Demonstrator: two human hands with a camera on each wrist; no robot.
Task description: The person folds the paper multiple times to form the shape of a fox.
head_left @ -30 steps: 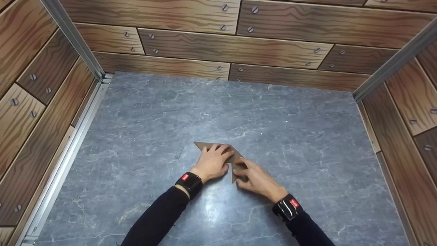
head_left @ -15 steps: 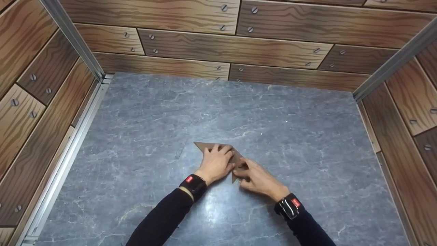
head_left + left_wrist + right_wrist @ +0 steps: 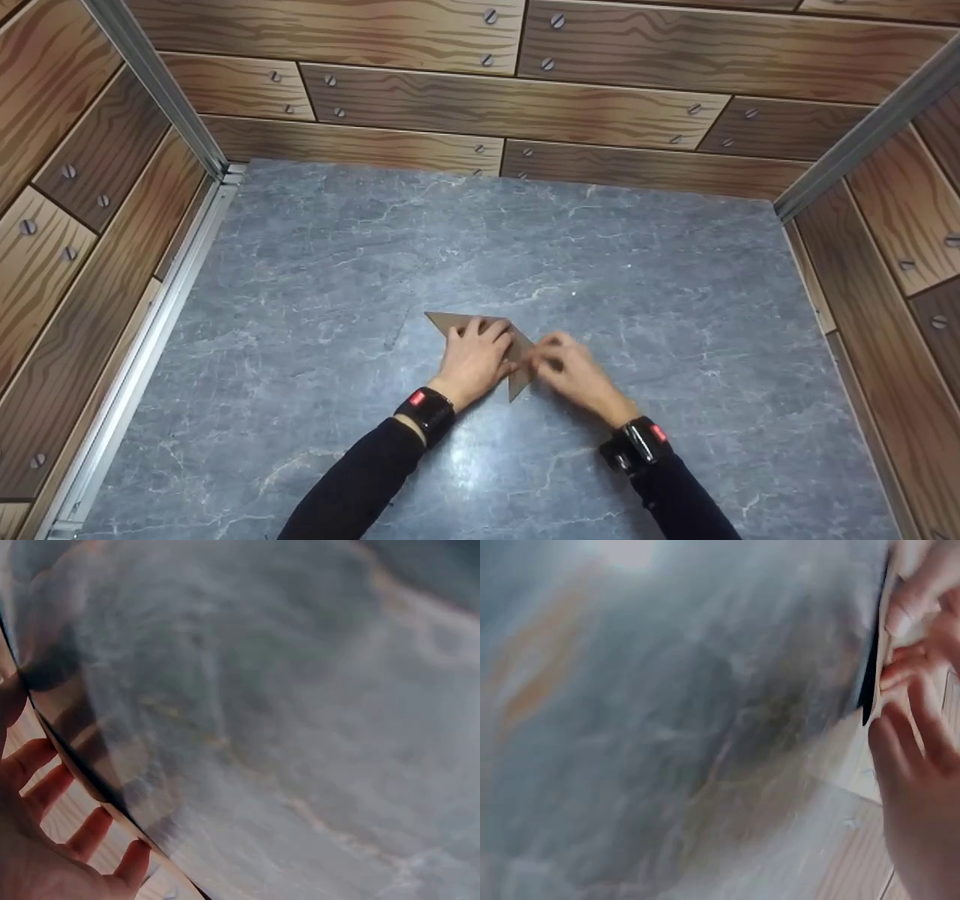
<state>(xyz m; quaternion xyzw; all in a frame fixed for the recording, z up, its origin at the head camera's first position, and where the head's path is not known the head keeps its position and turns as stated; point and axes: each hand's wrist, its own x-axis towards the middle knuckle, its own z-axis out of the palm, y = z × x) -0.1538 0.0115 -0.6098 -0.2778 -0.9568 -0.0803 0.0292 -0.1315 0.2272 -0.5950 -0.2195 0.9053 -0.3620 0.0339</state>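
Note:
A piece of folded brown paper (image 3: 519, 343) lies on the grey marbled tabletop, with a pointed tip out to the left and another pointing toward me. My left hand (image 3: 474, 360) rests on it with fingers spread, pressing it down; its fingertips reach the far edge. At the paper's right edge, my right hand (image 3: 574, 371) has thumb and fingers bent together in a pinch, blurred by motion. The left wrist view shows the left hand's fingers (image 3: 90, 832) along a thin edge. In the right wrist view, the right hand (image 3: 922, 787) is beside the paper edge, close to the left fingers.
The marbled tabletop (image 3: 360, 247) stretches around both hands. Wood-plank-patterned panels (image 3: 510, 112) stand at the back and on both sides. Metal rails (image 3: 161, 90) run along the corners and the left edge.
The left hand shifted slightly right and toward me, then stayed on the paper. The right hand moved up from the lower flap to the right edge, and more of the lower tip shows.

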